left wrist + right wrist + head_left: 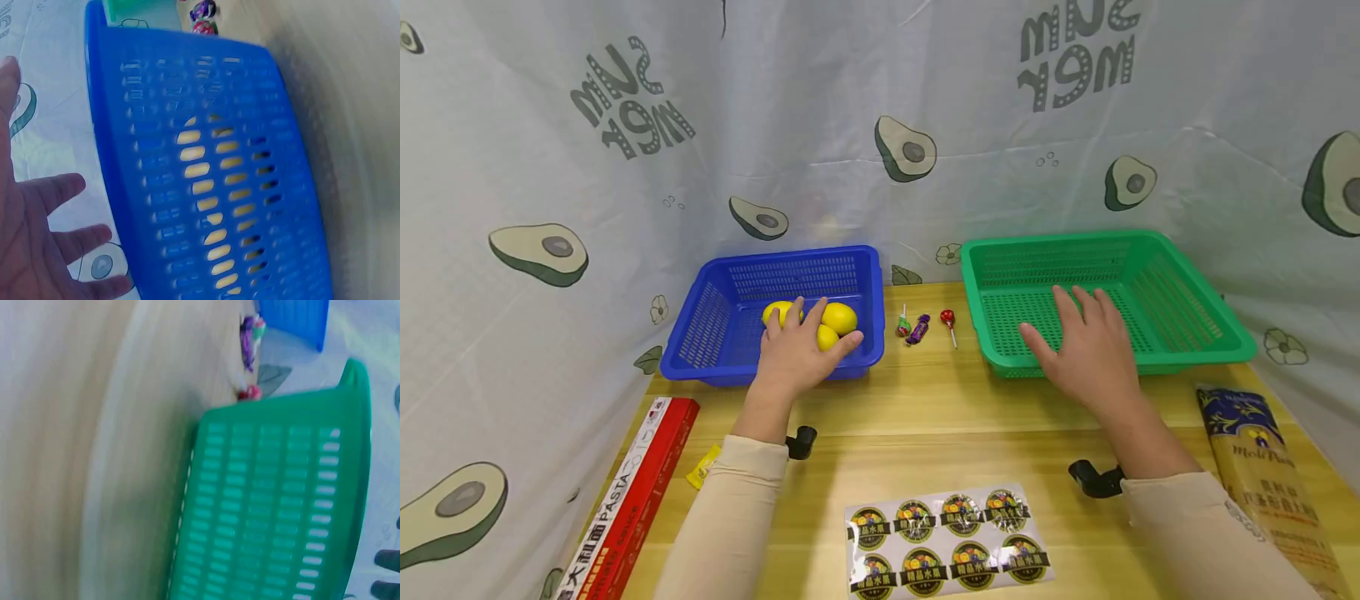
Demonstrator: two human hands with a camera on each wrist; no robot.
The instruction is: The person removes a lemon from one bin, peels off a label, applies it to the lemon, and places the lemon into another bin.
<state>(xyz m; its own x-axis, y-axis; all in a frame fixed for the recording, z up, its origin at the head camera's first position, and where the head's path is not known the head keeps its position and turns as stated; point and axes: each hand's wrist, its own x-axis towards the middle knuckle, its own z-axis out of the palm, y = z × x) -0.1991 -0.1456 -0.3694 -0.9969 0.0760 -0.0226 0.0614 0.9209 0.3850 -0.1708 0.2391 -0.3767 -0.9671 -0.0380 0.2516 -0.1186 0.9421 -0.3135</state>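
My left hand (796, 350) is above the front part of a blue plastic basket (700, 333), fingers spread and holding nothing. Three yellow lemons (839, 318) lie in that basket, partly hidden behind the hand. In the left wrist view the spread fingers (87, 240) stand apart from one another beside the blue basket's rim (103, 119), and yellow shows through the slots. Over the front rim of a green plastic basket (1180, 358) hovers my right hand (1093, 358), its fingers extended and nothing in it. The right wrist view catches only fingertips (387, 590) beyond the green basket's rim (356, 487).
Between the baskets lie a green-wrapped candy (903, 326), a purple-wrapped candy (917, 330) and a red lollipop (948, 318). A sticker sheet (947, 542) lies in front. At left are a red pasta box (640, 500) and yellow packet (703, 467); a pasta bag (1262, 467) lies right.
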